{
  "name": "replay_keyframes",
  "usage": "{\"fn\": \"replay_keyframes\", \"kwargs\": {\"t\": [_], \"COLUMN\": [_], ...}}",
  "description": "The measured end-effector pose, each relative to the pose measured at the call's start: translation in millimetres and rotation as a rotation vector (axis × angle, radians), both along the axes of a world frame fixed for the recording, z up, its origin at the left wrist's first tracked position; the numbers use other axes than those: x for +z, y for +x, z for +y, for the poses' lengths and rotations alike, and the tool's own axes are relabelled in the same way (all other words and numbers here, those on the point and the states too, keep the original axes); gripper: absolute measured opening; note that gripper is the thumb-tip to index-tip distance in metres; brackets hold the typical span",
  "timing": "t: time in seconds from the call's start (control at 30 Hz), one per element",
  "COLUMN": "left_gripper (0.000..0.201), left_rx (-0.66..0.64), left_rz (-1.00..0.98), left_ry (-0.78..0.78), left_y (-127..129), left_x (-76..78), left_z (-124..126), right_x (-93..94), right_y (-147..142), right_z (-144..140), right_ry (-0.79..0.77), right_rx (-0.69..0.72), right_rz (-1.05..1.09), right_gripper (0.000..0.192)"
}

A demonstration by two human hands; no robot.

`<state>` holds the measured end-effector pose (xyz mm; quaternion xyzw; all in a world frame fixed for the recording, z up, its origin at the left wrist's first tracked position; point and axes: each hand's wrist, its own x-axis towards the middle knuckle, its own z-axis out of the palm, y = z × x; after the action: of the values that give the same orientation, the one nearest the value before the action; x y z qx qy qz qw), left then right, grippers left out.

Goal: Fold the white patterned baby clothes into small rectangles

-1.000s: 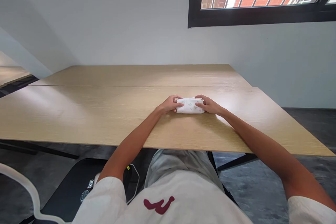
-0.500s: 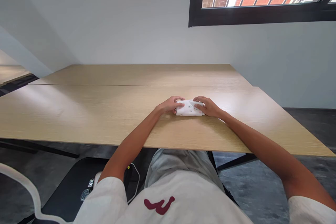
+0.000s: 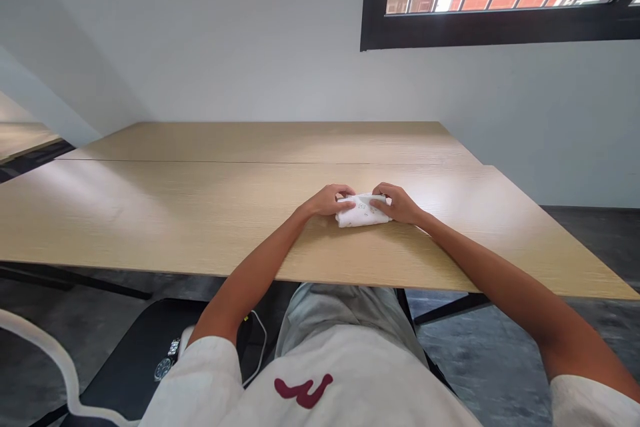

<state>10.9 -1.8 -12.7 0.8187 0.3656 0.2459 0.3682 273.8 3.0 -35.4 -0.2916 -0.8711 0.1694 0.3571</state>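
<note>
The left hand [image 3: 327, 201] pinches the left end of a small folded white cloth [image 3: 361, 211], fingers closed over its top edge; the right hand [image 3: 397, 203] clamps the right end the same way. The cloth lies between both grips, its long axis running left to right, resting on the wooden counter [image 3: 200, 213] near the front edge. Both hands sit equally near it.
</note>
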Motion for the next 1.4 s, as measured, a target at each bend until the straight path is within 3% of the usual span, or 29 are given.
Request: {"fn": "replay_keyframes", "kwargs": {"t": [0.13, 0.27, 0.47, 0.8, 1.07, 1.4], "left_gripper": [0.044, 0.042, 0.036, 0.039, 0.033, 0.037], "left_rx": [-0.043, -0.054, -0.029, -0.024, -0.01, -0.044], "left_rz": [-0.005, 0.004, 0.054, 0.103, 0.08, 0.023], "left_ry": [0.035, 0.058, 0.114, 0.119, 0.103, 0.014], "left_y": [0, 0, 0, 1, 1, 1], "left_x": [-2.5, -4.1, -4.4, 1.1, 0.9, 1.3], "left_z": [3, 4, 3, -1, -3, -2], "right_x": [-1.7, -1.0, 4.7, 12.5, 17.5, 1.7], "right_y": [1, 2, 2, 2, 0, 2], "right_z": [2, 2, -3, -6, -11, -1], "right_ry": [0.056, 0.007, 0.049, 0.007, 0.051, 0.058], "right_rx": [0.025, 0.089, 0.008, 0.012, -0.042, -0.038], "right_rz": [-0.007, -0.056, -0.101, -0.128, -0.049, -0.149], "right_gripper": [0.023, 0.022, 0.028, 0.03, 0.033, 0.029]}}
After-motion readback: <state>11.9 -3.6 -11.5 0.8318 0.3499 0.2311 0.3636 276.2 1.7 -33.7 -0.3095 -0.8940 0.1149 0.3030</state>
